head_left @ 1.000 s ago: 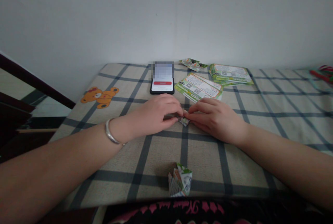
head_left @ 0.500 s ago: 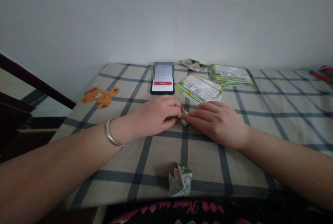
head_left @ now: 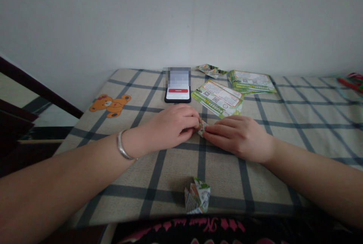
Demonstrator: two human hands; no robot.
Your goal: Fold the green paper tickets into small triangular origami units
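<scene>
A small folded piece of printed paper [head_left: 202, 127] lies between my two hands at the middle of the checked tablecloth [head_left: 297, 123]. My left hand [head_left: 170, 126], with a silver bracelet on its wrist, pinches the paper's left side with curled fingers. My right hand [head_left: 241, 135] presses the paper's right side with fingers drawn together, resting on the cloth. Most of the paper is hidden by the fingers.
A finished folded paper shape [head_left: 197, 199] stands near the front edge. A phone [head_left: 177, 86] with a lit screen lies at the back, beside green printed leaflets [head_left: 218, 99], a leaflet stack [head_left: 249, 81] and a crumpled folded piece [head_left: 210, 70]. Red items [head_left: 353, 81] sit far right.
My right hand has shifted slightly toward me and the little paper has tipped up between the fingertips. My left hand stays almost where it was.
</scene>
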